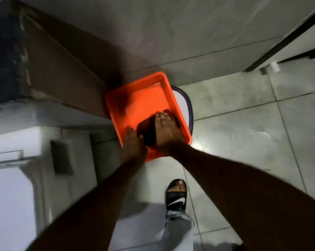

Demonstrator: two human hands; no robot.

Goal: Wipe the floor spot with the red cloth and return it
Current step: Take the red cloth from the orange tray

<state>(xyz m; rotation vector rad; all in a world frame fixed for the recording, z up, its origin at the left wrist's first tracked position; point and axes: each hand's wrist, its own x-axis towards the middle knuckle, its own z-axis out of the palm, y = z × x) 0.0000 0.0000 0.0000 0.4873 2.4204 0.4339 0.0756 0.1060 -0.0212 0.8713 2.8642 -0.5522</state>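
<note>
Head camera is showing both hands reaching into the orange tub: right hand pressing flat on the red cloth, left hand gripping its near edge.

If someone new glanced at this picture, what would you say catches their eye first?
The bright orange tub at the centre, sitting on the grey tiled floor against a brown ledge, stands out most. Inside its near end lies the dark red cloth, with the right hand flat on top and the left hand at its left edge. Lower down, a foot in a black slide sandal is planted on the tiles.
</note>
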